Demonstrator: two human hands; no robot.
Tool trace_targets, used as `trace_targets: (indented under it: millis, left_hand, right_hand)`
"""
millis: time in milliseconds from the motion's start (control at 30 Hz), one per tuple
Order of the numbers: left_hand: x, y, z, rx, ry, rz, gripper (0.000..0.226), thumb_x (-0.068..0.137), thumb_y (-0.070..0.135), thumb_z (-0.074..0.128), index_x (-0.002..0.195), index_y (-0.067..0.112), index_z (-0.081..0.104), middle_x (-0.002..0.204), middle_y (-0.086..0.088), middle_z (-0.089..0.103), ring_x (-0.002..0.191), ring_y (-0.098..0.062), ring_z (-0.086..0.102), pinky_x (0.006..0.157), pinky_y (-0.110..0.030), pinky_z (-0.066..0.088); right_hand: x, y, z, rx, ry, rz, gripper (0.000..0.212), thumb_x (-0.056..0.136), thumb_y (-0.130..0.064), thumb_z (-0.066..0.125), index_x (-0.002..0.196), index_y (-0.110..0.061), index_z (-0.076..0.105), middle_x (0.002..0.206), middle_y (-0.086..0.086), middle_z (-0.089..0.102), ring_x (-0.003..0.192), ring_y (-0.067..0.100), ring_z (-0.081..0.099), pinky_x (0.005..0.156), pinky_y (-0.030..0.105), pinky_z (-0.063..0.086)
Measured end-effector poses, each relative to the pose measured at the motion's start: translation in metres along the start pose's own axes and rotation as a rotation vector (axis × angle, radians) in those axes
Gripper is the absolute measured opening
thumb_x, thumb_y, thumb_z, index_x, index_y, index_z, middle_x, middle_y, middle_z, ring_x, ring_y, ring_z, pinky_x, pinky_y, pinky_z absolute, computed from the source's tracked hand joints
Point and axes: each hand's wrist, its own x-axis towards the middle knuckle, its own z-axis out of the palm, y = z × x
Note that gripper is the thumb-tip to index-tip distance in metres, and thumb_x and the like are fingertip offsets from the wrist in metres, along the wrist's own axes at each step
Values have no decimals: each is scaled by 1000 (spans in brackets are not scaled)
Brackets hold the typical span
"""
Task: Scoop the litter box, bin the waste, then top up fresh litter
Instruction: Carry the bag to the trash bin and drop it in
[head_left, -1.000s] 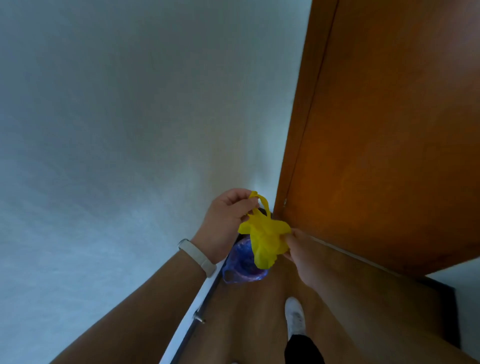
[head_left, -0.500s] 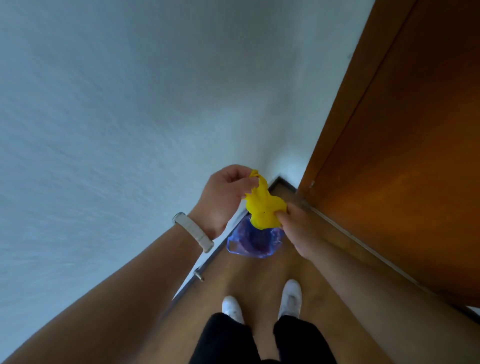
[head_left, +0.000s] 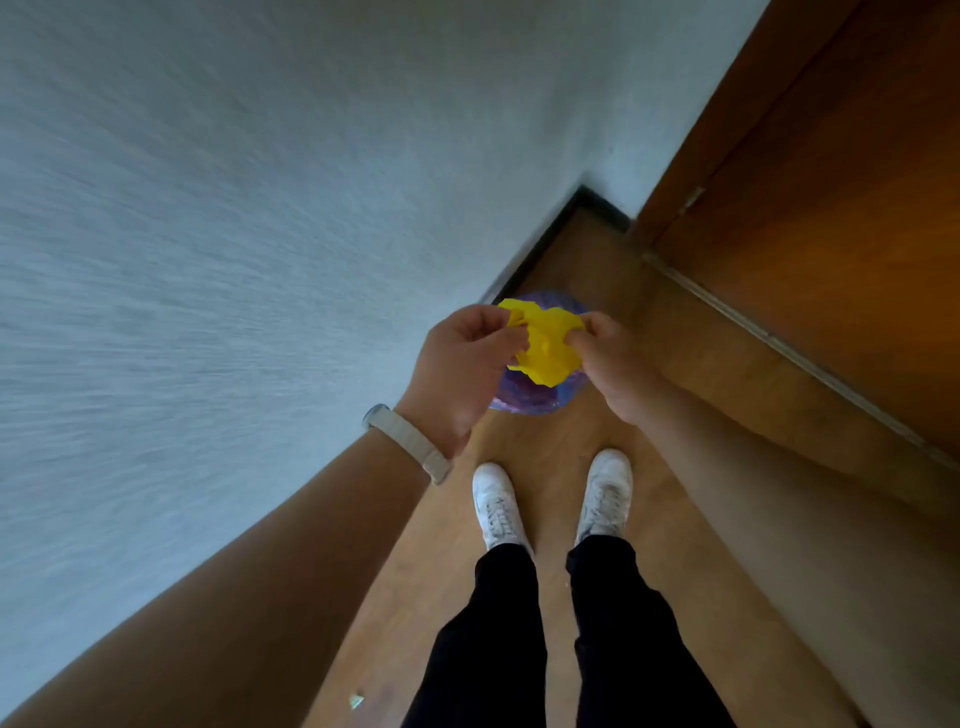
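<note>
left hand (head_left: 462, 364) with the pale wristband (head_left: 410, 444) pinches one side of a crumpled yellow plastic bag (head_left: 545, 345), right hand (head_left: 610, 358) pinches the other, both held right over a bluish-purple plastic bag (head_left: 530, 397) on the wooden floor (head_left: 691, 364) just past the white sneakers (head_left: 496, 506)

Left hand (head_left: 457, 364), right hand (head_left: 615, 364) pinching yellow bag (head_left: 548, 345)

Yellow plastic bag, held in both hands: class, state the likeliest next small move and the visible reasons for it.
Probably let go and drop it. The left hand and right hand both pinch the crumpled yellow plastic bag, and in this view it hangs over the blue-purple plastic bag on the wooden floor below.
</note>
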Motion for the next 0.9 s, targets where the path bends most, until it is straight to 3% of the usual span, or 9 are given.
trace_targets:
  millis: [67,133,233,367,467,567,633,733,900]
  left_hand:
    - [23,-32,1,63,-6,-32,5,78,4,67,80,6,64,70,-8,64,59,-12,58,57,-22,46]
    - [48,-60,1,118,8,-62,5,72,10,67,76,8,64,68,-7,61,59,-12,54,58,-22,45]
    - [91,-103,3,182,27,-125,13,83,-1,63,75,10,63,70,-7,63,63,-14,56,61,-23,46]
    - [144,-159,10,414,4,-139,18,85,0,61,73,12,59,65,1,55,54,-3,49,51,-11,39]
    - [175,-193,9,664,0,-129,26,86,6,60,66,18,50,64,3,47,58,-7,43,45,-9,30]
    - [191,-210,5,724,15,-184,18,90,9,57,80,23,51,75,6,52,63,-7,48,44,-5,34]
    - [190,-216,5,741,31,-162,16,90,8,55,99,21,54,91,1,60,78,-14,56,56,-10,44]
    - [175,-219,2,796,47,-84,28,91,12,56,119,12,59,116,-11,64,107,-27,60,90,-34,48]
    - [132,-194,-22,1122,-93,129,64,78,47,48,135,20,53,131,-11,57,116,-35,56,94,-43,47]
  right_hand:
    - [19,23,7,-15,-11,30,42,66,-37,54,96,-9,62,93,16,66,88,27,61,83,46,49]
    - [33,42,14,-63,-46,26,34,74,-27,55,97,-3,59,89,12,61,85,19,56,80,40,46]
    - [52,73,15,-226,-79,-32,31,73,-28,53,101,-13,57,95,7,64,90,22,61,81,38,49]
    - [63,113,4,-594,-90,-121,49,89,-30,56,134,-14,48,133,7,53,120,23,52,93,32,42]
    - [64,132,-4,-817,-81,-211,51,91,-37,54,138,-17,44,141,3,44,127,24,46,98,41,44]
    - [61,134,-7,-898,-93,-216,49,92,-34,52,137,-15,45,141,5,44,125,26,46,97,44,45]
    - [57,131,-6,-934,-78,-237,46,91,-32,52,133,-13,48,137,7,46,121,29,48,94,44,46]
    - [49,125,-3,-973,-69,-254,43,89,-32,52,126,-11,51,131,8,47,115,31,51,89,45,48]
    - [23,99,-10,-1040,-55,-305,43,86,-36,52,122,-12,53,126,8,50,112,32,53,87,43,49]
